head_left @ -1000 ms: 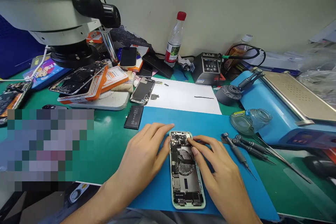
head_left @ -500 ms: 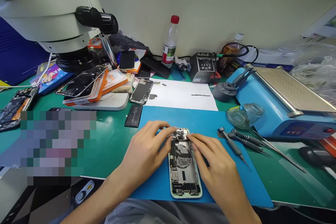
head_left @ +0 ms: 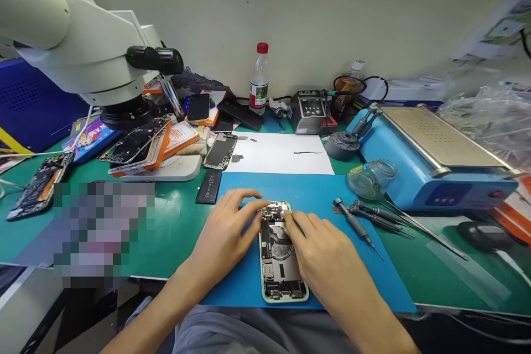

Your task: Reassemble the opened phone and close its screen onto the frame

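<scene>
Head view: the left hand [head_left: 224,232] at ten o'clock and the right hand [head_left: 327,251] at three flank an opened phone [head_left: 290,268], apart from each other, fingertips at its upper edges; I cannot tell whether they pinch any part. Steadying the pale rim [head_left: 307,294] while pressing lightly inside should spare the dark strip [head_left: 282,239] crossing its rough grey disc [head_left: 282,250]. Beneath lies a smooth blue mat [head_left: 240,282]; outward, a flat black battery [head_left: 208,188] at ten, slim screwdrivers [head_left: 357,224] and a rounded glass jar [head_left: 371,180] at two
</scene>
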{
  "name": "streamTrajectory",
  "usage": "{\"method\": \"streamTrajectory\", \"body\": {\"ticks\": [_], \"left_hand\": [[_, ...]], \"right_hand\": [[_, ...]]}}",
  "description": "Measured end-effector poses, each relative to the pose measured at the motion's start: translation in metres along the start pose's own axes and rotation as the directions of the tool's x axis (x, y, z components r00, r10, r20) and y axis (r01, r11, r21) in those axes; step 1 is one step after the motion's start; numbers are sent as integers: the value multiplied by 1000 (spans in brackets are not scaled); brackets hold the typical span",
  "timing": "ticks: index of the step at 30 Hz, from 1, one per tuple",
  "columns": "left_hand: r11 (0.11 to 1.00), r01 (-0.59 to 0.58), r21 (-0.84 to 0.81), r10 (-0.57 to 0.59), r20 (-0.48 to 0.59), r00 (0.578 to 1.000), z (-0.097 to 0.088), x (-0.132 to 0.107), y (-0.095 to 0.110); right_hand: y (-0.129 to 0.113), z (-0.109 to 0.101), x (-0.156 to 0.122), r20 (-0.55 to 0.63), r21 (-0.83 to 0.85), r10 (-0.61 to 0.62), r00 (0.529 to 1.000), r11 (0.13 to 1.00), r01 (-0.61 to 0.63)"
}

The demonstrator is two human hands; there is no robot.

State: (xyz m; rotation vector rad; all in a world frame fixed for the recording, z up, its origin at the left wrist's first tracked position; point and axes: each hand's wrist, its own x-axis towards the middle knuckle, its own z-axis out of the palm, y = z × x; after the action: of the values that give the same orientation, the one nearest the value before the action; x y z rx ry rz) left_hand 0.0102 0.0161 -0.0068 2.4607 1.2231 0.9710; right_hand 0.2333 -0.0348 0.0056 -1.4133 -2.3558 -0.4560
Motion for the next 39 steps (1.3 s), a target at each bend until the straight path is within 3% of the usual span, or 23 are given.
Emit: {"method": "streamTrajectory", "body": {"ticks": [3,6,9,12,17,20,22,26,35,39], "left_hand": [[999,31,-11,-31,-10,999,-5,2,0],[999,38,-15,-38,12,999,-17,10,1],[1000,-22,-21,24,113,993,-29,23,0],[986,-154,-70,167,270,948,-37,37,-3],[954,-267,-137,300,407,863,-42,51,-13],[950,-271,-152,311,449,838,-44,50,-18],[953,-259,-154,301,465,833,-45,49,-19],[961,-243,-134,278,473,836,-46,47,-20],[950,-309,-39,292,455,841,-37,43,-18],[946,-322,-28,298,459,837,-36,44,-18]], "right_hand": [[1,-10,-6,-48,66,115,992,992,-112],[-20,-15,-18,-92,72,215,972,975,-209],[-51,-9,-28,-138,-23,216,967,975,-221],[-66,0,-31,-114,-47,234,966,970,-240],[-33,-11,-33,76,189,133,988,971,-145],[-2,-24,-31,286,353,58,957,922,-161],[14,-28,-32,358,391,42,933,901,-190],[27,-26,-38,370,356,67,927,911,-208],[25,-19,-48,345,336,59,937,924,-182],[25,-22,-46,262,335,54,964,931,-144]]}}
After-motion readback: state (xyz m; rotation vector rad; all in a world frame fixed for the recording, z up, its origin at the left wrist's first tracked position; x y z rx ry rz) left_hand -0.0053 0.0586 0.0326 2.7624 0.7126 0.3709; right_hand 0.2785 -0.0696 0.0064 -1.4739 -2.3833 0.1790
